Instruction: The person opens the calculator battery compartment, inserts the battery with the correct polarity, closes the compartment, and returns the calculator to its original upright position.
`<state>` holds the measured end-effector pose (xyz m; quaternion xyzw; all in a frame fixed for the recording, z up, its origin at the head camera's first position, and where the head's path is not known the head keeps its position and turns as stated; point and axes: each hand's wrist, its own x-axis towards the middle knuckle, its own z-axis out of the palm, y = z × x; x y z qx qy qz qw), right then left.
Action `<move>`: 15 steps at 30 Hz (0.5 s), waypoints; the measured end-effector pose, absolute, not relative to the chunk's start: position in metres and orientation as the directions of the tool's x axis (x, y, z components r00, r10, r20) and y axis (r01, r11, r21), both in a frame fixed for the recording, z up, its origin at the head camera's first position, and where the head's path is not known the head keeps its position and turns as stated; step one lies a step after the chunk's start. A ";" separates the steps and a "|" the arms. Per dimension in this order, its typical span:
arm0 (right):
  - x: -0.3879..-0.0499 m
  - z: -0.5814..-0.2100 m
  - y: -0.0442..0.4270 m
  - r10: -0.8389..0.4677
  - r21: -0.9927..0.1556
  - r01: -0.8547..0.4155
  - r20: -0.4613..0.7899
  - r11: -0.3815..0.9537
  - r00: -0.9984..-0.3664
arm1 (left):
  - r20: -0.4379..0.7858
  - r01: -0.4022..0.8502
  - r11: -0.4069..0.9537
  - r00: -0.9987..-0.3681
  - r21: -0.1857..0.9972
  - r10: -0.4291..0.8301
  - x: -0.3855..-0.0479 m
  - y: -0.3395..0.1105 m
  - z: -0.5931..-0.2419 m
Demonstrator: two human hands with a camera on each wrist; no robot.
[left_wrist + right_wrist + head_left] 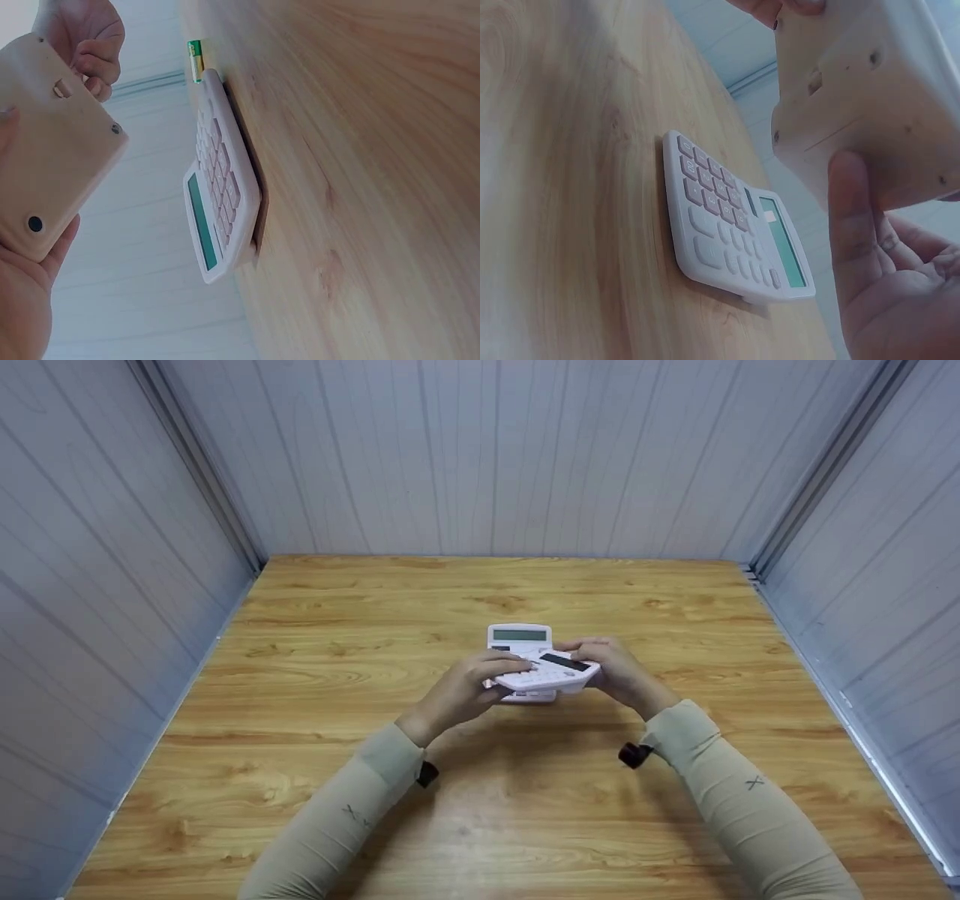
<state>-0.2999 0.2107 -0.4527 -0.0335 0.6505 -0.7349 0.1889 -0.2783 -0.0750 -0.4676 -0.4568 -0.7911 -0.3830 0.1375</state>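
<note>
Both hands hold a white calculator (551, 676) tilted above the table, its dark display toward the right hand. My left hand (469, 686) grips its left end, fingers over the keys. At the other end my right hand (619, 675) holds it, thumb on top and fingers beneath. In the right wrist view, one right finger (851, 195) touches the underside of the held calculator (900, 97), which shows small holes and a seam. Below stands a second white calculator (520, 635), on the table with its green-grey screen raised.
A green battery (196, 61) is on the table beyond the standing calculator in the left wrist view. The wooden table (337, 615) is bordered by pale panel walls (465, 457) at the back and sides. A small black device (635, 754) hangs at the right cuff.
</note>
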 end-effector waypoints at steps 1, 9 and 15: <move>-0.299 -0.453 0.211 -0.334 -0.968 0.231 -0.186 -0.098 -0.924 | 0.570 0.819 0.281 -0.555 0.500 0.605 -0.278 -0.075 -0.467; -0.296 -0.448 0.213 -0.429 -0.971 0.158 -0.068 -0.178 -0.901 | 0.586 0.732 0.185 -0.648 0.656 0.487 -0.280 -0.075 -0.465; -0.294 -0.446 0.214 -0.484 -0.960 0.096 0.045 -0.262 -0.874 | 0.506 0.570 0.061 -0.770 0.819 0.389 -0.281 -0.075 -0.462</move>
